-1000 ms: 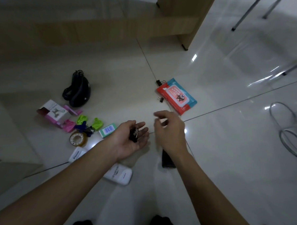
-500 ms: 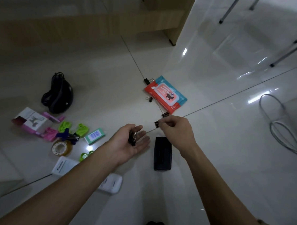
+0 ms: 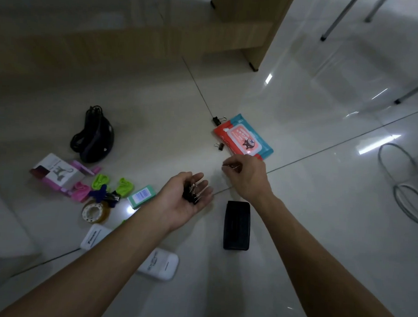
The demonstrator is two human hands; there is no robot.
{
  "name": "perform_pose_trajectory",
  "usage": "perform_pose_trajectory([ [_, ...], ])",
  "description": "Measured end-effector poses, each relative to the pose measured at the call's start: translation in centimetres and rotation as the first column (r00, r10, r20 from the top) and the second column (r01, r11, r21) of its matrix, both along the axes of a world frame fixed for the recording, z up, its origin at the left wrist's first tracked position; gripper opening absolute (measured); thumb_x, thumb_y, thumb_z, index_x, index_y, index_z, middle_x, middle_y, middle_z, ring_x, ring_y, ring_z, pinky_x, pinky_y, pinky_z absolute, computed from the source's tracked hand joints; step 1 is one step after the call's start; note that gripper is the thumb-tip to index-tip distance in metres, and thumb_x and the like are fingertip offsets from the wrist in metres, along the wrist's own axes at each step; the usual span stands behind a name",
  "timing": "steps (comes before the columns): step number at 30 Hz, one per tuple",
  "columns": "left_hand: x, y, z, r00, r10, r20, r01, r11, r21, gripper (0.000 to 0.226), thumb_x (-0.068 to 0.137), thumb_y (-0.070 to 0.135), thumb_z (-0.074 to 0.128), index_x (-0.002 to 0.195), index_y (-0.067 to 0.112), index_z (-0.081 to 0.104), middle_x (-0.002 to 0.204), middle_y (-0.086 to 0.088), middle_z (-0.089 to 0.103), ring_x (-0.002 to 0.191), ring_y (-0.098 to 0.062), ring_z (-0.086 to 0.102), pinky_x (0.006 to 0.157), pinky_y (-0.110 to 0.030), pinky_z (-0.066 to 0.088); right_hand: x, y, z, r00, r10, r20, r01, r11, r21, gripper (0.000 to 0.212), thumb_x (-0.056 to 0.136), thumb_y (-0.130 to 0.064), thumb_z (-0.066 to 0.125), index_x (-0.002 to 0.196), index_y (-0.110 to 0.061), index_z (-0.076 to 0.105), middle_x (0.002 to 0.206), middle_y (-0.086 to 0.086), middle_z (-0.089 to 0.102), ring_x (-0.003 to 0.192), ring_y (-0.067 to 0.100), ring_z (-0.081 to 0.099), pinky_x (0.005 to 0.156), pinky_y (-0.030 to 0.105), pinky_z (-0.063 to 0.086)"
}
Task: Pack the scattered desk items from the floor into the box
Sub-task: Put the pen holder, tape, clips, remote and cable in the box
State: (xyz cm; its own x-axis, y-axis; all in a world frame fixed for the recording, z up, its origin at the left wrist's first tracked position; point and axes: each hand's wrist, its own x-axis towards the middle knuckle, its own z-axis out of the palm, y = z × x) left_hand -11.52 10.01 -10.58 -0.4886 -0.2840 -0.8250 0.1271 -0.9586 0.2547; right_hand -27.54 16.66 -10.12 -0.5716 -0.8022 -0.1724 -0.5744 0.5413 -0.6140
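Observation:
My left hand [image 3: 184, 200] is palm up over the floor, cupping several black binder clips [image 3: 192, 193]. My right hand [image 3: 249, 178] hovers just right of it, fingertips pinched on what looks like one more binder clip [image 3: 229, 166]; only its thin wire handles show. Two more binder clips [image 3: 216, 120] [image 3: 220, 146] lie on the tiles beside a red and blue wet wipes pack [image 3: 246, 139]. A black rectangular case [image 3: 237, 225] lies under my right wrist.
At left lie a black corded mouse [image 3: 96, 136], a white and pink box [image 3: 56, 173], green and pink clips [image 3: 124, 186], a tape roll [image 3: 96, 211], a mint box [image 3: 141, 196] and two white cases [image 3: 95, 236] [image 3: 159, 264]. Wooden desk leg [image 3: 247, 28] behind; grey cable [image 3: 407, 191] at right.
My right hand reached to the floor near the wipes pack and came up with a binder clip pinched in its fingers. My left palm stayed open under its clips.

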Motion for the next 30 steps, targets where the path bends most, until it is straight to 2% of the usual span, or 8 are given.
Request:
perform_pose_trajectory([
  [3,-0.2,-0.4,0.2,1.0,0.006,-0.026,-0.006,1.0,-0.008,0.032,0.103,0.03,0.043,0.105,0.008,0.065,0.105,-0.014,0.069,0.1,-0.028,0.067,0.094,-0.043,0.054,2.4,-0.3,1.2,0.952,0.151,0.268,-0.119,0.984,-0.131,0.012,0.089,-0.027,0.073,0.1,-0.026,0.075,0.093,-0.015,0.074,0.077,-0.002,0.069,0.07,0.013,0.055],
  [6,-0.4,-0.9,0.5,0.998,0.04,-0.04,-0.04,0.999,0.0,0.03,0.103,0.028,0.044,0.097,0.008,0.065,0.102,-0.014,0.067,0.091,-0.024,0.066,0.077,-0.034,0.057,2.8,-1.7,0.9,0.986,0.136,0.095,-0.119,0.979,-0.166,0.023,0.091,-0.029,0.07,0.114,-0.027,0.07,0.108,-0.011,0.071,0.076,-0.002,0.066,0.066,0.008,0.049],
  [11,-0.8,-1.9,0.0,0.999,0.031,0.028,-0.03,0.999,-0.038,0.026,0.102,0.024,0.049,0.091,0.007,0.066,0.087,-0.011,0.066,0.078,-0.024,0.064,0.07,-0.035,0.056,0.3,-5.6,-1.1,0.955,0.119,-0.272,-0.089,0.989,0.12,0.036,0.101,-0.022,0.053,0.137,-0.019,0.057,0.133,0.007,0.057,0.114,0.025,0.058,0.091,0.036,0.053],
  [15,-1.1,-3.3,-0.3,0.999,0.041,0.006,-0.041,0.999,-0.035,0.029,0.102,0.029,0.045,0.098,0.008,0.064,0.084,-0.011,0.064,0.079,-0.026,0.063,0.086,-0.041,0.055,0.7,-6.7,-1.2,0.979,0.15,-0.137,-0.156,0.987,-0.034,0.022,0.095,-0.028,0.065,0.11,-0.014,0.072,0.105,0.002,0.072,0.082,0.006,0.064,0.081,0.027,0.055],
  [20,-1.1,-5.6,-0.4,1.0,0.025,0.002,-0.024,0.999,-0.046,0.034,0.103,0.03,0.042,0.087,0.012,0.065,0.071,-0.006,0.07,0.059,-0.019,0.067,0.054,-0.026,0.057,2.7,-7.8,0.1,0.981,0.155,-0.12,-0.176,0.967,-0.186,0.056,0.086,-0.075,0.048,0.111,-0.03,0.07,0.094,-0.012,0.071,0.071,-0.001,0.064,0.065,0.022,0.054],
  [23,-0.7,-6.7,-0.2,0.996,0.093,0.013,-0.092,0.995,-0.044,0.03,0.103,0.028,0.045,0.086,0.012,0.064,0.078,-0.007,0.066,0.067,-0.02,0.062,0.045,-0.021,0.053,-1.1,-11.4,-0.3,0.964,0.049,-0.263,-0.089,0.986,-0.143,0.039,0.094,-0.042,0.056,0.125,-0.019,0.063,0.119,0.01,0.063,0.102,0.026,0.062,0.088,0.038,0.052],
  [27,1.2,-7.2,-0.2,0.989,0.148,0.024,-0.146,0.988,-0.06,0.03,0.102,0.027,0.049,0.086,0.01,0.068,0.082,-0.009,0.068,0.07,-0.022,0.067,0.052,-0.025,0.058,-4.2,-14.2,-2.1,0.893,0.213,-0.396,-0.091,0.948,0.304,0.032,0.097,-0.012,0.049,0.126,-0.01,0.061,0.126,0.021,0.055,0.112,0.041,0.052,0.094,0.042,0.043],
  [30,2.9,-7.2,0.1,0.982,0.187,0.014,-0.186,0.98,-0.065,0.029,0.102,0.026,0.048,0.09,0.008,0.068,0.089,-0.011,0.068,0.082,-0.026,0.067,0.068,-0.035,0.06,-1.9,-14.6,-1.0,0.941,0.181,-0.285,-0.17,0.983,0.065,0.027,0.094,-0.007,0.056,0.118,-0.007,0.068,0.118,0.017,0.064,0.103,0.031,0.063,0.091,0.033,0.049],
])
